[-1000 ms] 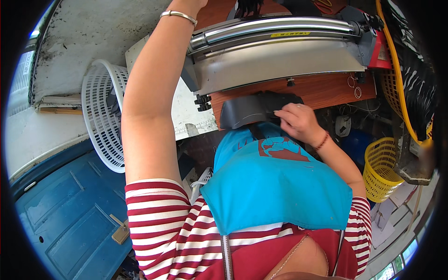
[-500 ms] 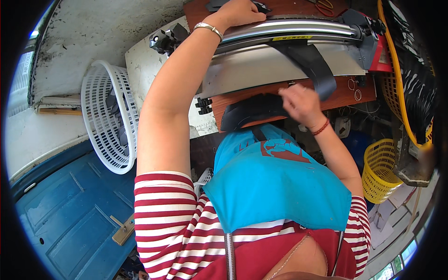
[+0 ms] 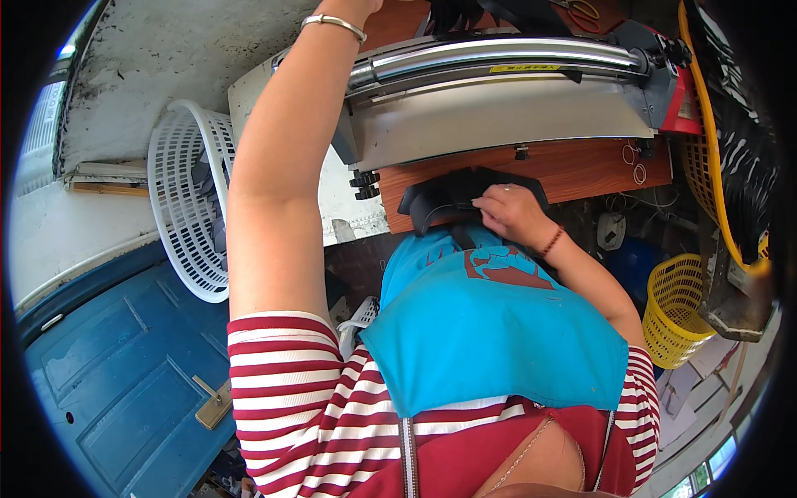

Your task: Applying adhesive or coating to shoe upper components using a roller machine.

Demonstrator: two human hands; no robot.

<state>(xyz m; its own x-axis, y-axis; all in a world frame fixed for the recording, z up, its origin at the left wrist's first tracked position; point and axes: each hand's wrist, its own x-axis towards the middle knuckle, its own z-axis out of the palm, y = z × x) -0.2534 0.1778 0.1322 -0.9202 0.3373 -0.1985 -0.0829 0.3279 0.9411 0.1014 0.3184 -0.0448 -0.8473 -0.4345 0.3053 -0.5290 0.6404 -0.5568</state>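
Note:
My right hand [image 3: 516, 214] is closed, its fingertips pinching the edge of curved black pieces of sheet material [image 3: 448, 196]. These pieces lie at the near edge of the brown work board, against my blue apron. My left arm reaches far across the left end of a roller machine [image 3: 506, 56] with a shiny metal cylinder. Only a sliver of my left hand [image 3: 371, 5] shows at the top edge; its fingers are out of the picture. Behind the roller, more black pieces [image 3: 531, 15] lie in a heap. A small black tip [image 3: 573, 76] pokes out below the roller.
A white basket [image 3: 187, 207] with dark pieces stands at the left. At the right are a yellow basket [image 3: 674, 319] and an orange-rimmed basket [image 3: 706, 166] heaped with black strips. Scissors [image 3: 579, 12] with orange handles lie behind the machine. A metal plate [image 3: 506, 116] slopes toward me.
The long black piece that hung from the roller's front is nearly gone from there. My left hand has moved up and left, mostly out of view. My right hand has dropped to the black pieces.

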